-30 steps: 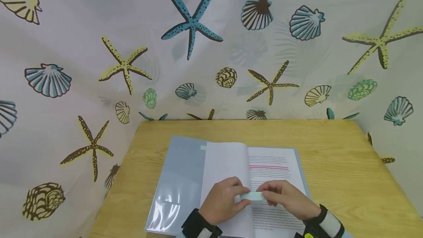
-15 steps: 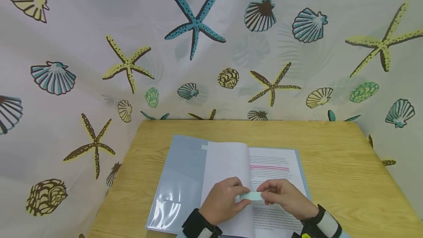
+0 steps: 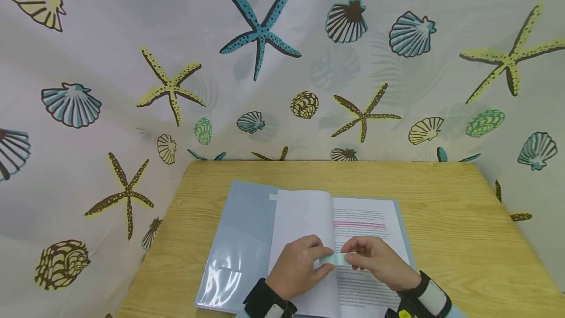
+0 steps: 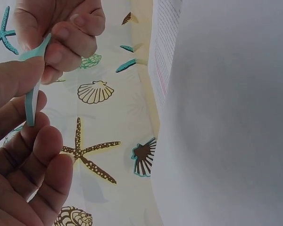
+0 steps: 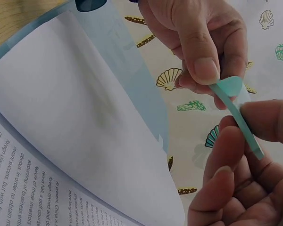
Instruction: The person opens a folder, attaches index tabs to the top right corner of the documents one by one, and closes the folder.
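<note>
A small sticky pad (image 3: 333, 259) is held up between the two hands, above the gutter where a blank page (image 3: 304, 215) meets a printed page (image 3: 363, 212) in a blue folder (image 3: 247, 220) on the wooden table (image 3: 446, 210). The step in hand looks like easing a single slip loose: in the right wrist view a thin leaf (image 5: 230, 87) curls up from the stack near the left thumb. To do this well, the left side should act as a firm, level anchor while the right does the fine work, lifting slowly and at a low angle so that one slip parts from the rest and does not crease. A tight squeeze on both ends would probably bow the stack and make two slips come off together; fingertips kept away from the gummed strip would save its stick, though which end is gummed cannot be told. The left hand (image 3: 295, 265) is clamped on the pad's left end, thumb and forefinger parted only by the pad, the other fingers bent. The right hand (image 3: 378, 261) pinches the opposite end between thumb and fingertips, the rest of its fingers curled in; whether that pinch takes just the top slip or the whole stack is not clear from these views.
</note>
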`<move>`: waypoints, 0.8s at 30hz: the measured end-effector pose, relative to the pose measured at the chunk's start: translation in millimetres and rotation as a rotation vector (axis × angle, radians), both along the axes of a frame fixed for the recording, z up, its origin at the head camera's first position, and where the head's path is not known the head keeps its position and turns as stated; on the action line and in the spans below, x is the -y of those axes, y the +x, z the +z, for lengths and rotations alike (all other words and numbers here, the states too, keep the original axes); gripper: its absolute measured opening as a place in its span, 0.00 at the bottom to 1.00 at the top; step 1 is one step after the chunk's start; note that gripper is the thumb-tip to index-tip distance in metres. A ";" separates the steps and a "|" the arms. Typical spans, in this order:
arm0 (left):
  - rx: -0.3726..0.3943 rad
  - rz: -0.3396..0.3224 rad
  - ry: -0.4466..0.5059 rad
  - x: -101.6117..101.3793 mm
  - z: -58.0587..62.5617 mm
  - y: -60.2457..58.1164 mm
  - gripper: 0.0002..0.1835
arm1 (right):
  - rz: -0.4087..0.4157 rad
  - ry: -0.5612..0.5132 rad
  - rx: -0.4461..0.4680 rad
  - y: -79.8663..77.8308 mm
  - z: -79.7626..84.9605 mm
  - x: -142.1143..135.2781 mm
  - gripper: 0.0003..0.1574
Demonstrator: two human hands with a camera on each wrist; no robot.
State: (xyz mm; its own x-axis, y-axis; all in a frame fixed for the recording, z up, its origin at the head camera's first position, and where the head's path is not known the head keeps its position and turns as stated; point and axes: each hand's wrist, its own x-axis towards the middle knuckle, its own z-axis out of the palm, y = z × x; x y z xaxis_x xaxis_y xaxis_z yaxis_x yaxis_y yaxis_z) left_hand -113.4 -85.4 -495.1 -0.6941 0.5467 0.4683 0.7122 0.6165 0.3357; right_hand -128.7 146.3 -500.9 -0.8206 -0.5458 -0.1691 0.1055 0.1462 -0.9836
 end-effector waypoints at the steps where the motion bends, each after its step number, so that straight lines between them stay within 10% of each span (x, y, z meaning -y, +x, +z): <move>1: -0.001 -0.001 0.002 -0.5 -0.4 -0.1 0.11 | -0.003 0.005 -0.003 -0.3 -0.8 1.0 0.16; 24: -0.070 0.034 0.046 -1.7 -0.7 0.2 0.12 | -0.055 0.061 -0.053 -1.4 7.4 8.5 0.19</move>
